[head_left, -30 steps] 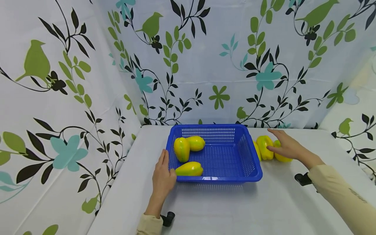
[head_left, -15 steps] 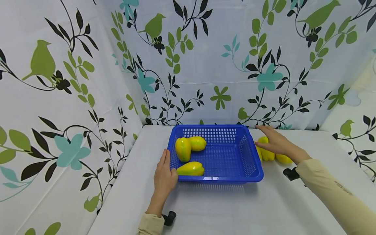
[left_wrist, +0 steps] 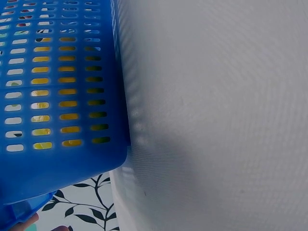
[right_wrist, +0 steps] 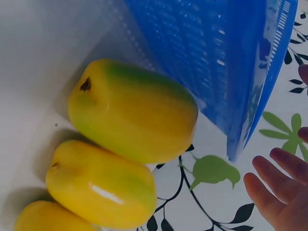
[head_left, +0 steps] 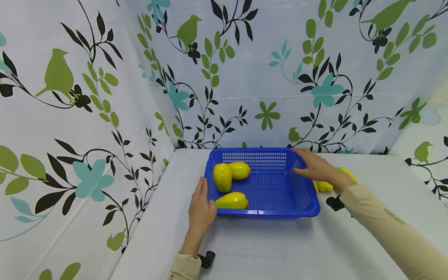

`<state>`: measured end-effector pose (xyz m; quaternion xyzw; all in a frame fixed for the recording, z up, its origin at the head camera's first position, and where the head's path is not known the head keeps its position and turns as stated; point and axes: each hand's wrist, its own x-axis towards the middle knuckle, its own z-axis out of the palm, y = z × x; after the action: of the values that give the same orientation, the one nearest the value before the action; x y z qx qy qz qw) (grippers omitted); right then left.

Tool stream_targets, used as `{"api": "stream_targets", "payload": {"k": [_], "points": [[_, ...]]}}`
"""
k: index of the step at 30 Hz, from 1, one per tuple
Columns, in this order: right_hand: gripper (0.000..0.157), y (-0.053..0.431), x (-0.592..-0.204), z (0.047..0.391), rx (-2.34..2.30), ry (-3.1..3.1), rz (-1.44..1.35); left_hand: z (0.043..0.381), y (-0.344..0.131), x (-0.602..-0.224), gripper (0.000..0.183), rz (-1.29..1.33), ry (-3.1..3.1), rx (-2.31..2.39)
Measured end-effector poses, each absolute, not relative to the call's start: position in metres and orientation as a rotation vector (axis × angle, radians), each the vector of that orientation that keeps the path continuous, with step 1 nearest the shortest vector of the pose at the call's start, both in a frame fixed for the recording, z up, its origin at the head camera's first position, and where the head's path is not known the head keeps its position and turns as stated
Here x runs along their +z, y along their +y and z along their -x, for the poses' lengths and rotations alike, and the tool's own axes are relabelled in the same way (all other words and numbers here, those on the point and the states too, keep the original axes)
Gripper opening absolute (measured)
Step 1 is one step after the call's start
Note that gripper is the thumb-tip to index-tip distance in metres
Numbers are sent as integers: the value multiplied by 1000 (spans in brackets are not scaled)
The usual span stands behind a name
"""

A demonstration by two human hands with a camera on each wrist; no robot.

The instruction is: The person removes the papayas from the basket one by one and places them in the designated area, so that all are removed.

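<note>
A blue plastic basket (head_left: 267, 213) with slotted walls stands on the white table. Three yellow fruits tinged with green lie in its left part: an upright-looking one (head_left: 223, 177), one behind it (head_left: 240, 170) and one at the front (head_left: 232, 200). Along the basket's left wall my left hand (head_left: 202, 208) rests with straight fingers, its thumb near the front corner. My right hand (head_left: 317, 168) hovers at the right rim with spread fingers and holds nothing. Outside that wall sit more yellow fruits (right_wrist: 134, 113), partly hidden by this hand in the head view.
White cloth printed with birds and leaves (head_left: 266, 77) hangs behind and at both sides of the table (head_left: 259, 249). In the right wrist view, several fruits stand in a row beside the basket, including a smaller one (right_wrist: 103, 183). Black wrist mounts (head_left: 207, 259) show below the hands.
My right hand has moved left, from above the fruits outside to the basket's right rim. The left hand stays at the left wall. The view has shifted slightly.
</note>
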<state>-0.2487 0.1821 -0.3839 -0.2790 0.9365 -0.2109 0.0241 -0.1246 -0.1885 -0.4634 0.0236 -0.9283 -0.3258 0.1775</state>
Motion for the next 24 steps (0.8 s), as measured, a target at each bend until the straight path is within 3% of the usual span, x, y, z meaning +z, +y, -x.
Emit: {"api": "stream_targets", "payload": {"k": [24], "points": [[71,121,-375,264,-610,2840,1029,124,-188,-463,70,-66,-2615,-912]]}}
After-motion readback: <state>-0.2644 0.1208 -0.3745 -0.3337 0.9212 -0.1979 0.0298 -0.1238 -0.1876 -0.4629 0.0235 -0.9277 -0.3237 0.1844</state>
